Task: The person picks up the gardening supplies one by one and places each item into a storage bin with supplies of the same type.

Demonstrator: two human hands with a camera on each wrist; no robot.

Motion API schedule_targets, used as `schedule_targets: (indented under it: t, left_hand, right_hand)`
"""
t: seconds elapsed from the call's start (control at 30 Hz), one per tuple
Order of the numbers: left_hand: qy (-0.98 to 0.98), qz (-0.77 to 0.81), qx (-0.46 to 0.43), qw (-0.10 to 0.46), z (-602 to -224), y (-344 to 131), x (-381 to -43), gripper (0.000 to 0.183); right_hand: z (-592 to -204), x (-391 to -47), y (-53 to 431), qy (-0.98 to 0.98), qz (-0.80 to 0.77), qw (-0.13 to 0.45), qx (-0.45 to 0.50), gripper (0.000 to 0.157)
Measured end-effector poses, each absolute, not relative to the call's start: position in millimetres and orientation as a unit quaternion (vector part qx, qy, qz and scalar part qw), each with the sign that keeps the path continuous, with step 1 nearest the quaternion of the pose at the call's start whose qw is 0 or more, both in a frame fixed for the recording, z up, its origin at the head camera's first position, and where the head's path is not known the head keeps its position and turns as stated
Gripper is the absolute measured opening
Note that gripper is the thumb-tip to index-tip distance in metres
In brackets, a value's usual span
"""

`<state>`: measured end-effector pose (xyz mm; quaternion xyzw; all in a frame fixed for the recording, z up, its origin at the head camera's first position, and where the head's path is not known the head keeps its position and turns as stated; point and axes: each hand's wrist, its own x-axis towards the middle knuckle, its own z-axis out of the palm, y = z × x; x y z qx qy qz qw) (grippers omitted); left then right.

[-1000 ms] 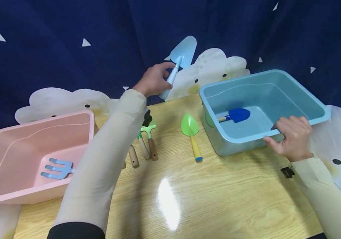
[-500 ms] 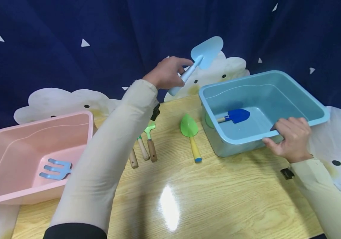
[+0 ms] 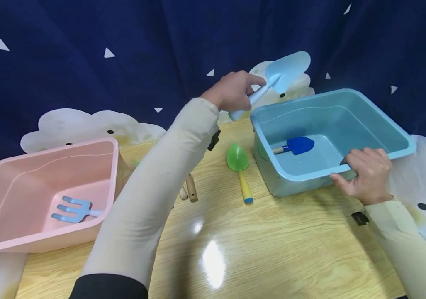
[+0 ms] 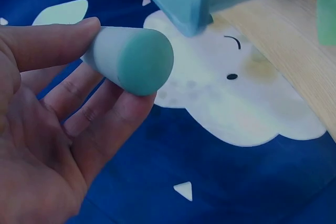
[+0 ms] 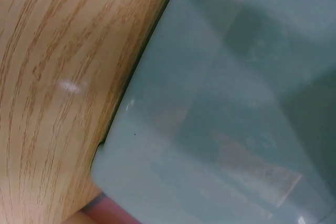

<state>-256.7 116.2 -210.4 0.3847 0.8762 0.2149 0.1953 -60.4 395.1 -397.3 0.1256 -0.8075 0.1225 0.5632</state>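
Observation:
My left hand (image 3: 234, 90) grips a light blue hand trowel (image 3: 288, 68) by its handle, raised behind the table and just left of the blue bin (image 3: 278, 168). In the left wrist view, thumb and fingers pinch the trowel handle (image 4: 113, 51), its rounded teal end facing the camera. My right hand (image 3: 368, 174) holds the front rim of the blue bin, fingers over the edge and thumb outside. Inside that bin lies a dark blue trowel (image 3: 299, 145) with a wooden handle. The right wrist view shows the bin's outer wall (image 5: 210, 108) and no fingers.
A green trowel with a yellow handle (image 3: 243, 182) lies on the table (image 3: 272, 245) left of the blue bin. Wooden-handled tools (image 3: 192, 189) are partly hidden beneath my left arm. At left, a pink bin (image 3: 48, 236) contains a light blue hand fork (image 3: 76, 211).
My left hand has carried the light blue trowel rightward toward the blue bin, its blade tipping over to the right. The right hand stays on the bin's rim.

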Motion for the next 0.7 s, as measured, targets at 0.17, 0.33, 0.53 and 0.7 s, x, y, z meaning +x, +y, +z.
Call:
schedule_targets:
  t: [0.17, 0.33, 0.53, 0.7]
  left_hand:
    - [0.876, 0.206, 0.392, 0.193, -211, 131, -250, 0.069]
    - [0.869, 0.19, 0.414, 0.193, -211, 150, -238, 0.068]
    - [0.861, 0.178, 0.436, 0.193, -220, 171, -227, 0.067]
    - [0.856, 0.178, 0.444, 0.197, -233, 182, -221, 0.065]
  right_hand:
    - [-398, -61, 394, -0.808, 0.121, 0.562, 0.127, 0.086]
    - [-396, -57, 395, -0.81, 0.119, 0.56, 0.127, 0.085]
    - [-392, -50, 393, -0.803, 0.116, 0.572, 0.119, 0.085]
    - [-391, -49, 390, -0.793, 0.121, 0.586, 0.115, 0.086]
